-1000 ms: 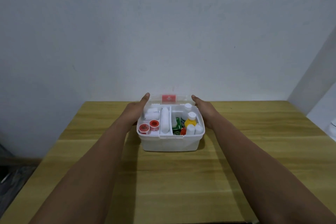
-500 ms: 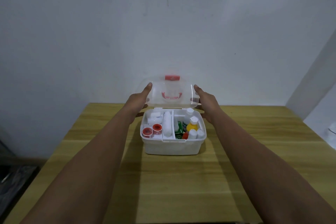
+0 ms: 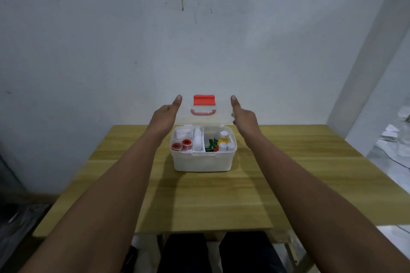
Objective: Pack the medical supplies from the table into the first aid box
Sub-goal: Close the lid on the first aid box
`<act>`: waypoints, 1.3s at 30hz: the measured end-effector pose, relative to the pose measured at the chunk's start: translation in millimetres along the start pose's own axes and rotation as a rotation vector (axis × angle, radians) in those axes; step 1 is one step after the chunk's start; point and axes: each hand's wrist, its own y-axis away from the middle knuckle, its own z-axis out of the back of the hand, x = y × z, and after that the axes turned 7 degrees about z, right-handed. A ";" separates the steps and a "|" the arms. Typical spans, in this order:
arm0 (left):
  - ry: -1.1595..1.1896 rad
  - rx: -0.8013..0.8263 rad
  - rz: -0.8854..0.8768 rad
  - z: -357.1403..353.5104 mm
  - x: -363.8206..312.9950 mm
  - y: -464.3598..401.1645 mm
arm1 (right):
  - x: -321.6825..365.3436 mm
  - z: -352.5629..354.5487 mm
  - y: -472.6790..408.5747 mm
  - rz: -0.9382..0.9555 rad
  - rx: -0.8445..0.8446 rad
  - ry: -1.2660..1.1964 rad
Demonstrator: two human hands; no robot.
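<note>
Evidently both hands clamp the clear plastic lid (image 3: 204, 108) upright by its side edges, left hand (image 3: 165, 115) at 9 o'clock, right hand (image 3: 243, 115) at 3, for closing over the white first aid box (image 3: 203, 162), mid-counter (image 3: 199, 201), with the supplies inside.

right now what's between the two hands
In the head view, the box's clear lid, upright, with its red latch, stands between the left hand and right hand.
</note>
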 end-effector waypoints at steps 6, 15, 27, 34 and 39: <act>-0.056 0.066 -0.062 -6.0 43.7 33.2 | -35.9 -9.7 38.1 0.110 0.056 0.148; -0.124 -0.029 -0.183 -27.7 90.5 41.6 | -57.1 -22.4 63.4 0.149 0.018 0.156; 0.107 -0.027 -0.179 -36.2 110.7 33.9 | -99.8 -25.6 72.6 0.210 0.170 -0.108; 0.148 -0.011 -0.196 -48.6 105.1 17.5 | -110.9 -21.1 53.9 0.211 0.158 -0.129; 0.160 0.001 -0.196 -60.8 99.4 -2.7 | -108.9 -20.0 32.4 0.154 0.129 -0.190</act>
